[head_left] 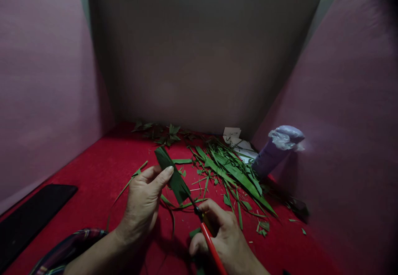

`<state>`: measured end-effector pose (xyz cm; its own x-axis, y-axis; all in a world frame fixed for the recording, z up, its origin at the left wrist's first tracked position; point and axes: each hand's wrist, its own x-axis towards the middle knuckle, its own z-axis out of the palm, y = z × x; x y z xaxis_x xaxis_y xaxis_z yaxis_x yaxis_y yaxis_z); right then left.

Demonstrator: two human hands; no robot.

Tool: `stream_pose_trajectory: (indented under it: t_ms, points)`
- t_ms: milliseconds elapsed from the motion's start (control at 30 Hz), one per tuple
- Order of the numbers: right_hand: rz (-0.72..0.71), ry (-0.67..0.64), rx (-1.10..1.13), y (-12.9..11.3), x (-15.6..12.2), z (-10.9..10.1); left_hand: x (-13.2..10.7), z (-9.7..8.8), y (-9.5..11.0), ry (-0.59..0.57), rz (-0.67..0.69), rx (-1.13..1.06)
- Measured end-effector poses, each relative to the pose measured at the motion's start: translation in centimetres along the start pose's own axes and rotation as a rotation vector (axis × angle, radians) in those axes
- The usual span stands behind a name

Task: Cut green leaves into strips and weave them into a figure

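Observation:
My left hand (143, 200) pinches a broad dark green leaf strip (172, 174) between thumb and fingers, holding it up above the red cloth. My right hand (225, 237) is closed round red-handled scissors (209, 237), whose dark blades (191, 200) meet the lower end of that leaf strip. Whether the blades are apart or together is too dim to tell. Thin green trimmings lie under and between both hands.
A heap of long green leaves (236, 171) lies right of centre on the red cloth (102, 163). A purple cone with plastic at its mouth (275, 148) leans by the right wall. White paper (236, 138) at the back, leafy twigs (161, 132) behind, a black flat object (31, 215) at left.

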<state>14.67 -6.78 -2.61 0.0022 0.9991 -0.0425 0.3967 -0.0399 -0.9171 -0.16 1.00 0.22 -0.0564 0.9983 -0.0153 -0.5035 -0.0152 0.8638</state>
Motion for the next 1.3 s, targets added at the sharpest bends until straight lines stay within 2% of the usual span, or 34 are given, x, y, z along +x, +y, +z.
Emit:
stream_pose_trajectory:
  t_ms: [633, 867, 1067, 1300]
  points:
    - [-0.038, 0.009, 0.057, 0.4, 0.2, 0.0, 0.0, 0.0, -0.1, 0.009, 0.001, 0.006]
    - [-0.054, -0.048, 0.11, 0.8, 0.1, 0.1, -0.1, 0.2, 0.2, -0.001, -0.005, -0.004]
    - [-0.09, -0.005, 0.075, 1.1, 0.0, 0.1, 0.0, 0.0, 0.0, -0.007, -0.008, 0.011]
    - [-0.051, -0.069, 0.113, 1.0, 0.1, 0.0, 0.2, -0.1, 0.0, 0.002, 0.002, 0.055]
